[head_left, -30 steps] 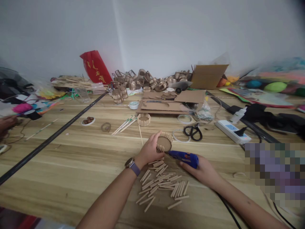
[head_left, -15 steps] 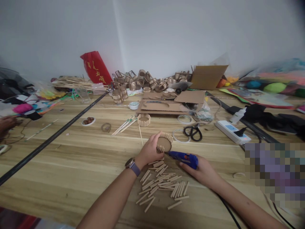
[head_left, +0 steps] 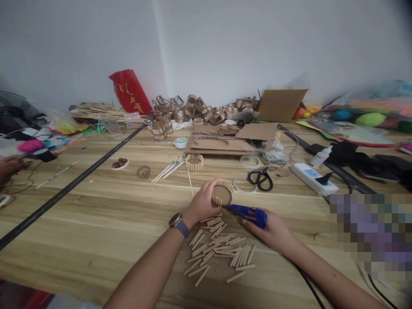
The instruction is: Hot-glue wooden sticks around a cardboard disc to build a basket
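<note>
We hold a small round basket [head_left: 222, 193] tilted up off the table [head_left: 96, 223] in our left hand [head_left: 202, 201], its fingers closed around the near left side of the rim. The cardboard bottom faces us, and short sticks stand along only part of its edge. Our right hand [head_left: 273, 229] is wrapped around a blue glue gun [head_left: 249, 213], whose tip sits just at the basket's lower right edge (we cannot tell whether it actually touches).

We judge this to be the gluing step, with glue going on the bare stretch of rim. A pile of cut sticks [head_left: 219, 246] lies on the table right below both hands, within easy reach. Setting a stick on that rim would call for a free hand, a steady basket and a stick stood upright flush against its neighbour before the glue sets.

Farther back, a finished basket [head_left: 195, 162] stands on the table, and black scissors [head_left: 260, 178] lie to the right of it.
</note>
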Tool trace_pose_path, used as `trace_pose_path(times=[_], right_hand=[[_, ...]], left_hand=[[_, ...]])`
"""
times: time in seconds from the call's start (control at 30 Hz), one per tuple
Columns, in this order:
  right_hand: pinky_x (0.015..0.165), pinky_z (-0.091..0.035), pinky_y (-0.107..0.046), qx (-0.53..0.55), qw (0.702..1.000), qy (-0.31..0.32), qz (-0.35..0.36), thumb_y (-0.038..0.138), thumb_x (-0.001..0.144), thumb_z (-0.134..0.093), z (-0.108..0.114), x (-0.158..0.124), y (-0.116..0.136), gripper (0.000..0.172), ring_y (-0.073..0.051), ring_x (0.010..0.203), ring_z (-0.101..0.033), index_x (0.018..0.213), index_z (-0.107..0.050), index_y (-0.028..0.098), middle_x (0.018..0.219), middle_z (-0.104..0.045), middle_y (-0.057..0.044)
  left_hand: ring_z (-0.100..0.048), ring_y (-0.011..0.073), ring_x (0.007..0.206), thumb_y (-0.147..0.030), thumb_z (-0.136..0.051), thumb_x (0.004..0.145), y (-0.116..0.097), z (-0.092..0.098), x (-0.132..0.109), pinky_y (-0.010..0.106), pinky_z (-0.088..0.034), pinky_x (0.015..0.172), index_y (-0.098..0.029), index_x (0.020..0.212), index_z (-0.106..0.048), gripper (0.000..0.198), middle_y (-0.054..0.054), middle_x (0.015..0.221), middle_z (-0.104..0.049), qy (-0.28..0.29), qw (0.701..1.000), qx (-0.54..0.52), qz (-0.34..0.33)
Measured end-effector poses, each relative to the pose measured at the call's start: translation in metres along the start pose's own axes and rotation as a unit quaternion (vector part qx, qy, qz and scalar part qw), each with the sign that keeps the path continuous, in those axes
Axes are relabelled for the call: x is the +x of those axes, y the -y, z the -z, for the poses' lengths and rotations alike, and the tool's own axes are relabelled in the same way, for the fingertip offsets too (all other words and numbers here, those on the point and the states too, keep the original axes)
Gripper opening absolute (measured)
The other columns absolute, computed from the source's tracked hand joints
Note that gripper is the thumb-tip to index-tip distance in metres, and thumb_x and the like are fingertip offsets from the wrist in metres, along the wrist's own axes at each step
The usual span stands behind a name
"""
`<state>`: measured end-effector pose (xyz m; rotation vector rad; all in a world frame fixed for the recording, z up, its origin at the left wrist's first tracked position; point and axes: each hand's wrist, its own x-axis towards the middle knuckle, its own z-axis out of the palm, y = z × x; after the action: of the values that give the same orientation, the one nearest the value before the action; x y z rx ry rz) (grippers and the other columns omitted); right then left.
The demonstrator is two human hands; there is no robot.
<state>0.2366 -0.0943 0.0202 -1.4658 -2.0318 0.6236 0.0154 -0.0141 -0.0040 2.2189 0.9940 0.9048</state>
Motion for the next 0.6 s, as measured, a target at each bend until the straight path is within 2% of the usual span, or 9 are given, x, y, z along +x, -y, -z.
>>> trace_pose_path(times=[0.6], right_hand=[[0.073,-0.055,-0.033,-0.008,1.000,0.007,-0.004,0.043,0.083,-0.052,-0.0008,-0.0001,-0.0009,0.032,-0.026,0.082,-0.071,0.094,-0.072,0.020,0.092,-0.077,-0.007]], left_hand=[[-0.036,0.0291,0.134,-0.013,-0.064,0.061,0.0027,-0.0013,-0.0002,0.044,-0.031,0.114,-0.016,0.144,-0.024,0.092,0.014,0.141,-0.040,0.001,1.000,0.010,-0.004]])
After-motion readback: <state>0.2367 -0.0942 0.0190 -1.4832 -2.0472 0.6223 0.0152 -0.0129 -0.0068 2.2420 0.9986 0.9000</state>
